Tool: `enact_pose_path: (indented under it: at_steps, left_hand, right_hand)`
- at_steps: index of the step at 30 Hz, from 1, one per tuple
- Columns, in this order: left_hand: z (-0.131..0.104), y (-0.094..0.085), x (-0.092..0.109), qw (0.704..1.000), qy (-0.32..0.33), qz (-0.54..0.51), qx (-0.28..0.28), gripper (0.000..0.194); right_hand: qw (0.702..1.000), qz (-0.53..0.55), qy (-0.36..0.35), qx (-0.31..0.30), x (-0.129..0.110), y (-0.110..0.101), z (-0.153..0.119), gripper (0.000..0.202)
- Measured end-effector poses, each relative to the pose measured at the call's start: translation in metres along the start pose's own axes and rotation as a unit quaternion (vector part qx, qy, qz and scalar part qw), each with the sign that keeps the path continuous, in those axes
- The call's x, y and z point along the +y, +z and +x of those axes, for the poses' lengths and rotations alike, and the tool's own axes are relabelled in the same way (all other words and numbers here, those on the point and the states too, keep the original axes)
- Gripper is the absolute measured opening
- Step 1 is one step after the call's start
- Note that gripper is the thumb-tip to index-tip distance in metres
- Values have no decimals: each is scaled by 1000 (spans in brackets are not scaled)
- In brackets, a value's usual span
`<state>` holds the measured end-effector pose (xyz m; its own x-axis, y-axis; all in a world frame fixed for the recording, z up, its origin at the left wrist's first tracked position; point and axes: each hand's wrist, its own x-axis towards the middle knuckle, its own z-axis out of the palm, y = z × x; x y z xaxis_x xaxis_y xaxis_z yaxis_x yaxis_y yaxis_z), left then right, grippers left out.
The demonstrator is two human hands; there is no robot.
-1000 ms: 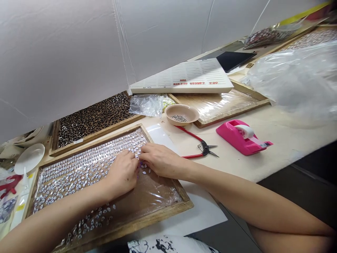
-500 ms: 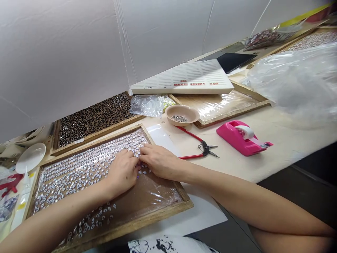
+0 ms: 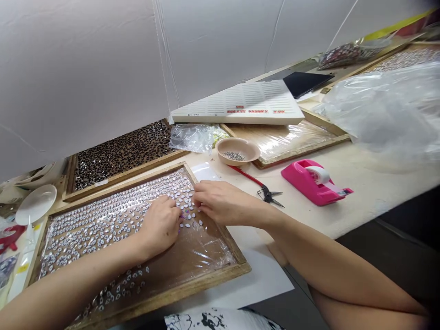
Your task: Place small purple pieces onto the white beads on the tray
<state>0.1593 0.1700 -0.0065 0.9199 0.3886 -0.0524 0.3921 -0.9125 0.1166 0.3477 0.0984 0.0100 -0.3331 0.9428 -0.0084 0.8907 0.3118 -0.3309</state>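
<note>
A wooden frame tray [image 3: 220, 273] lies in front of me, its brown base covered with clear film. Rows of small white leaf-shaped pieces [image 3: 113, 201] with dark centres fill its left and upper parts. My left hand [image 3: 161, 222] rests over the middle of the tray, its fingers curled closed; what they hold, if anything, is hidden, though a bit of purple shows beside the fingertips. My right hand [image 3: 220, 201] is just to the right, over the tray's right edge, with fingers bent together near plain white pieces [image 3: 187, 201]. Nothing can be made out between them.
Right of the tray lie red-handled pliers [image 3: 268, 194] and a pink tape dispenser [image 3: 311, 181]. Behind them stand a bowl [image 3: 238, 144] of small metal bits and another film-covered frame [image 3: 302, 146]. A tray of dark beads [image 3: 120, 153] sits at back left, a white dish [image 3: 36, 204] beside it.
My right hand has moved right, away from my left hand, uncovering more white pieces between them. My left hand stays in nearly the same place.
</note>
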Motion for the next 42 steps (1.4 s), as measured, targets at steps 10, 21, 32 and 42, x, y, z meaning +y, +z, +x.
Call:
enact_pose_path:
  at_steps: [10, 21, 32, 42]
  left_hand:
    - [5, 0, 2, 998, -33, -43, -15, 11]
    - [2, -7, 2, 998, 56, 11, -9, 19]
    - [0, -10, -6, 1000, 18, -3, 25, 23]
    - [7, -4, -7, 999, 32, 4, 21, 25]
  right_hand:
    - [993, -98, -56, -45, -9, 11, 1, 8]
    - [996, -48, -49, -57, -5, 5, -3, 12]
    - [997, -37, -28, 61, -12, 23, 10, 13]
    - [999, -16, -27, 27, -10, 28, 14, 15]
